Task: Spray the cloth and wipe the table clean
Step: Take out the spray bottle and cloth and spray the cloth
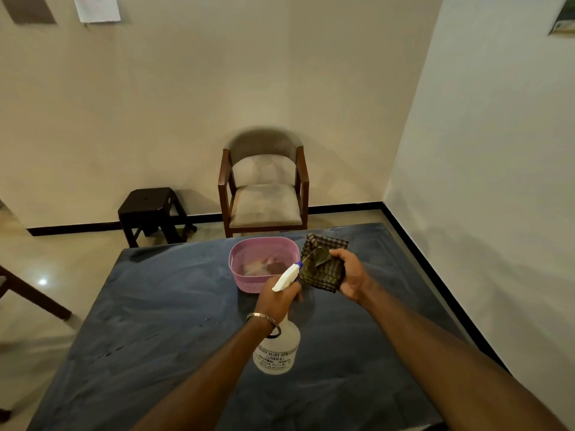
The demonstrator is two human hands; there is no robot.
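Half bottle (278, 349) behind L wrist (263, 320)

spray bottle (278, 349) label, "AGRI", "(INDIA)"

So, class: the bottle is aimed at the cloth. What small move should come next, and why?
Probably squeeze the trigger: the left hand holds the bottle with its nozzle close to the cloth, held up in the right hand above the table.
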